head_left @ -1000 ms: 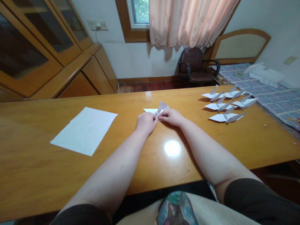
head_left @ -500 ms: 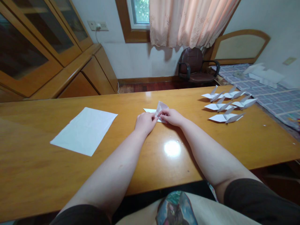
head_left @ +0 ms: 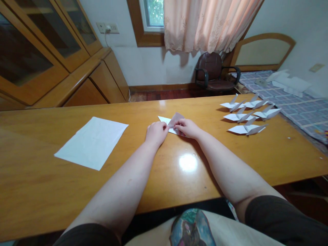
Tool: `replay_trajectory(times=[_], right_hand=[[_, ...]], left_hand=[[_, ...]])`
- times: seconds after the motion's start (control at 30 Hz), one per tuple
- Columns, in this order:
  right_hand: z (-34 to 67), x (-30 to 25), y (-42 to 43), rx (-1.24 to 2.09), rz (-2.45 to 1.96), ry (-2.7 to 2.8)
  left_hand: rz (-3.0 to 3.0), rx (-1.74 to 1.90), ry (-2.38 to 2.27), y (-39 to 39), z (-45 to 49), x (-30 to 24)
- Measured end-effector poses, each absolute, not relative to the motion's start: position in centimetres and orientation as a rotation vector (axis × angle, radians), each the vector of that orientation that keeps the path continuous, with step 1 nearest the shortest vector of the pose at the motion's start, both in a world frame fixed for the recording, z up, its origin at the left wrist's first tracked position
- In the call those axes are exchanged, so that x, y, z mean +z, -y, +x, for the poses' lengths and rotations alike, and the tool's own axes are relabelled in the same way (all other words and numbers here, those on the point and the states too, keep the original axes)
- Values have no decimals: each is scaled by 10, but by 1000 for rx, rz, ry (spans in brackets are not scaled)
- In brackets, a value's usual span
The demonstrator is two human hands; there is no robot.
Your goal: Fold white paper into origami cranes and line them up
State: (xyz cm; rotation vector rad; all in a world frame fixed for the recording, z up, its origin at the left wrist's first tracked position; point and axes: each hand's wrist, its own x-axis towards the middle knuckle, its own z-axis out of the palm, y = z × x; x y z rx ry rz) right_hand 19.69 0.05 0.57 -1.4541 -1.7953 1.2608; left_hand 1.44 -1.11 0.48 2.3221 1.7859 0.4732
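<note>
A partly folded sheet of white paper (head_left: 176, 119) lies on the table between my hands, with one flap standing up and a pointed corner reaching to the left. My left hand (head_left: 156, 133) has its fingers closed at the near left edge of this paper, thumb and forefinger pinched together. From the right, my right hand (head_left: 188, 128) pinches the raised flap near its base. The fingers cover part of the lower folds. On the right of the table stand several folded paper cranes (head_left: 246, 128) with spread wings.
A flat stack or sheet of white paper (head_left: 92, 143) lies to the left on the wooden table (head_left: 174, 181). Beyond the table are a brown armchair (head_left: 211, 71), a bed (head_left: 289, 87) at the right and a wooden cabinet (head_left: 77, 82) at the left.
The paper has turned slightly, its lower edge now slanting further down to the right. The raised flap is flatter and leans right. My left hand has shifted a little left.
</note>
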Motion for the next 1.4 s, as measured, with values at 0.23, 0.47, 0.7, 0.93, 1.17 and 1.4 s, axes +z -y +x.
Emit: replay_trajectory(times=[0.23, 0.47, 0.7, 0.93, 1.17, 1.4], right_hand=[[192, 1, 1, 1233, -1423, 1745], [193, 7, 6, 1315, -1402, 1817], [190, 8, 12, 1498, -1267, 1948], [197, 16, 13, 725, -1277, 1994], [213, 3, -4, 602, -1233, 1608], [205, -2, -4, 912, -1288, 1665]], left_hand=[[2260, 506, -1767, 10, 14, 7], [2166, 494, -1723, 9, 12, 5], [2137, 597, -1719, 9, 13, 6], [2074, 561, -1709, 6, 10, 3], [2001, 592, -1647, 9, 13, 6], [2030, 581, -1485, 10, 13, 5]])
